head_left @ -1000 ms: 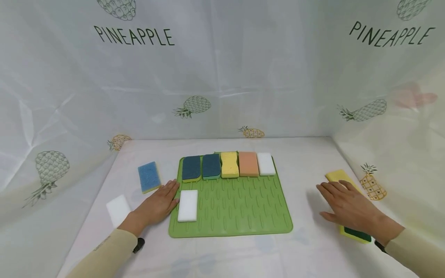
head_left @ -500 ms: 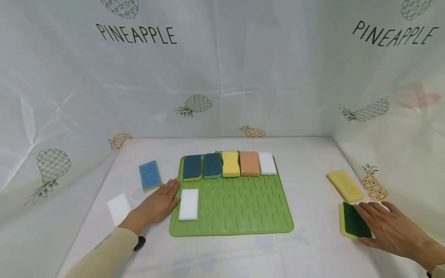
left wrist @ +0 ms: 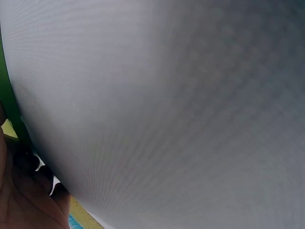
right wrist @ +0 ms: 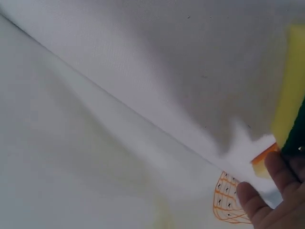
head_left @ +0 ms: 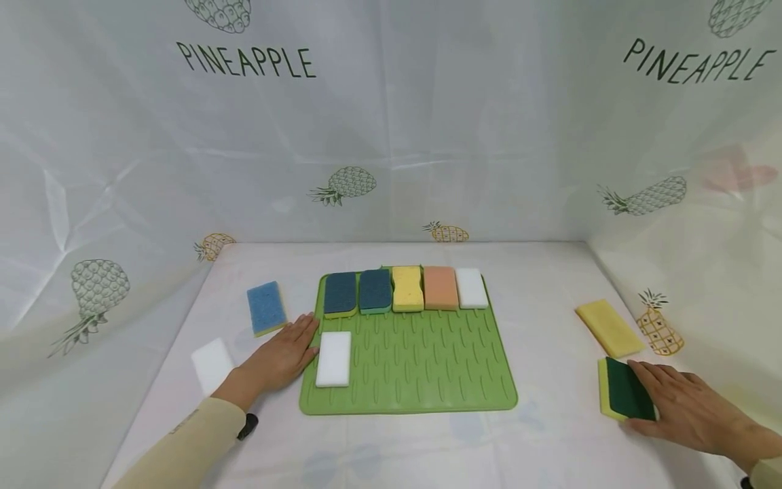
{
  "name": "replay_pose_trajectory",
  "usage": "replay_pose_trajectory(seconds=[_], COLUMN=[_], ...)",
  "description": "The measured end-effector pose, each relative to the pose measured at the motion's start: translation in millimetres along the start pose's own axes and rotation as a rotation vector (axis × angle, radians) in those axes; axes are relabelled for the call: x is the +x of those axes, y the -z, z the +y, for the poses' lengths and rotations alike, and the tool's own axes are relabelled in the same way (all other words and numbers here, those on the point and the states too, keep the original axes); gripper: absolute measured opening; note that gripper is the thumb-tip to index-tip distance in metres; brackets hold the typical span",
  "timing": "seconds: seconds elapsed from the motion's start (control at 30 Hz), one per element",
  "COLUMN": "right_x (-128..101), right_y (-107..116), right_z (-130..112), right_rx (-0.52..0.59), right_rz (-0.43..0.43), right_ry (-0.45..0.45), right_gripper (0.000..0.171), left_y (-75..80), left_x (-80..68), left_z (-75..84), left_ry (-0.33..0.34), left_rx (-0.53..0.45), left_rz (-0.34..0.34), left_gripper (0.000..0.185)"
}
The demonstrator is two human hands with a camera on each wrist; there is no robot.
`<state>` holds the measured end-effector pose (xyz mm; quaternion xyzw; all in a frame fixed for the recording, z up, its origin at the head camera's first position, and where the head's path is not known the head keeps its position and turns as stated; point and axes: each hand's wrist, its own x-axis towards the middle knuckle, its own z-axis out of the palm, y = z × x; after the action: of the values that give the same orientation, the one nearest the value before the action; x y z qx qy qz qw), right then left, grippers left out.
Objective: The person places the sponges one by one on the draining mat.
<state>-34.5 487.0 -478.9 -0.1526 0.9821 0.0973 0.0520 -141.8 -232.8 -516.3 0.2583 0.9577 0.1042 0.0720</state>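
Observation:
A green mat (head_left: 427, 367) lies in the middle of the table. My left hand (head_left: 281, 356) rests flat at its left edge, fingers straight. By the thumb, a white sponge (head_left: 333, 359) lies on the mat's left part. Along the mat's back edge sit two dark blue-topped sponges (head_left: 339, 295), a yellow notched sponge (head_left: 407, 288), an orange sponge (head_left: 440, 288) and a white one (head_left: 472, 288). At the right, my right hand (head_left: 696, 411) touches a green-and-yellow scouring sponge (head_left: 628, 390), its fingers fairly straight at the sponge's right side. Part of that sponge is hidden behind the hand.
Left of the mat lie a blue-topped sponge (head_left: 266, 309) and a white sponge (head_left: 212, 363), partly behind the left forearm. A yellow sponge (head_left: 609, 328) lies just beyond the scouring sponge. White printed sheeting (head_left: 489, 136) rises behind and at both sides.
My right hand has moved right and toward me, from above the two right-hand sponges to the scouring sponge's right side. The left hand stays at the mat's edge.

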Motion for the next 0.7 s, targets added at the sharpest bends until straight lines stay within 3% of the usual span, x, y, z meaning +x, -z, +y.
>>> replay_pose_trajectory(seconds=[0.17,0.3,0.7], right_x=[3,15,93], right_y=[-1,4,26], right_z=[-3,-14,-67], right_rx=[0.05,0.08,0.13], right_rz=[0.075,0.2,0.383], right_ry=[0.02,0.067,0.124], right_gripper=[0.113,0.111,0.113], left_y=[0.5,-0.3,2.2], left_x=[0.3,-0.5,0.7], left_z=[0.6,-0.8,1.9], left_ry=[0.002,0.006,0.011], left_rx=[-0.001,0.01,0.005], left_rz=[-0.004,-0.004,-0.021], left_gripper=[0.066,0.066,0.065])
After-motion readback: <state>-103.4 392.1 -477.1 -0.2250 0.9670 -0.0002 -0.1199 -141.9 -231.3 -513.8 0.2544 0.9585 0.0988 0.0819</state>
